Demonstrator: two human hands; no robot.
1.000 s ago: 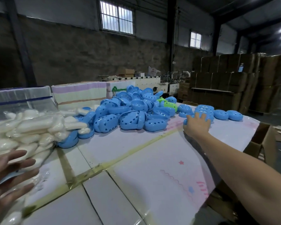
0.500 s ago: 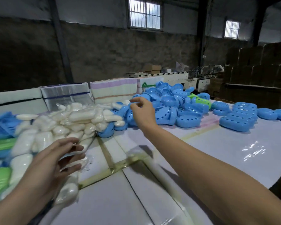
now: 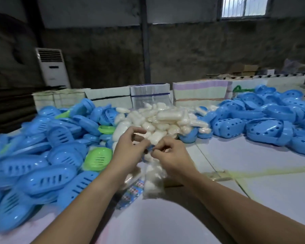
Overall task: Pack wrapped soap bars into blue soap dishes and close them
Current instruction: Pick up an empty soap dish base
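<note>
Both hands meet at the centre of the frame — the left hand [image 3: 128, 148] and the right hand [image 3: 171, 152] pinch together a clear bag of soap bars [image 3: 158, 120]. The bag stretches away toward the upper centre; blue soap dishes [image 3: 48, 173] lie nearer the left hand on the worktop [image 3: 253, 173].

Both bare forearms reach forward from the lower edge of the view and converge near the centre. The left hand [image 3: 128, 147] has its fingers curled, thumb and fingertips pinched together. The right hand [image 3: 171, 154] sits just beside it, knuckles up, fingers curled in a pinch, the fingertips of the two hands nearly meeting.
</note>
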